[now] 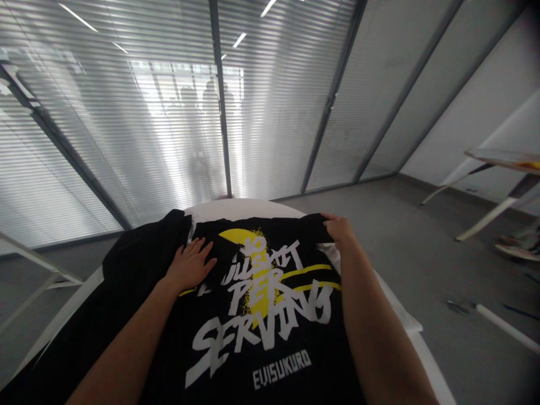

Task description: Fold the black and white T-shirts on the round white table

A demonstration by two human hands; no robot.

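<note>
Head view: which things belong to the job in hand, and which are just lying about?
In use:
black printed shirt, under the left hand, gripped at its far right corner by the right hand
white table beneath

Apparently just lying about:
dark cloth at left, not gripped
second table at right
small blurred object on the floor

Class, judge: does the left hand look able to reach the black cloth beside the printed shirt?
Probably yes: the left hand lies open on the shirt, close beside the cloth, and nothing visible blocks it.
</note>
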